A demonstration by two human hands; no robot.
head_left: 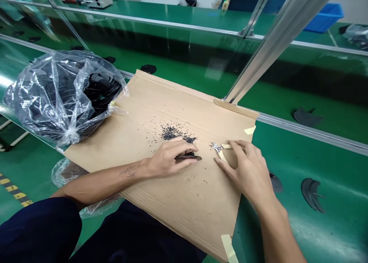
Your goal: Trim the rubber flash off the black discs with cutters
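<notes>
My left hand [172, 156] is closed around a dark, thin-edged plastic part [188, 156], which lies mostly hidden by the fingers. To its right, my right hand [247, 167] grips a pair of cutting nippers [221, 148] with cream handles. Thumb and fingers sit on the two spread handles, and the metal jaws point left toward the part. Both hands are over a brown cardboard sheet [172, 194]. A heap of small black clippings [174, 133] lies scattered just beyond my left hand.
A clear plastic bag [54, 98] full of black parts sits at the left. Loose curved black parts [312, 194] lie on the green surface [339, 167] at the right. A metal post [267, 52] rises behind the cardboard. A blue bin [324, 18] stands at the far right.
</notes>
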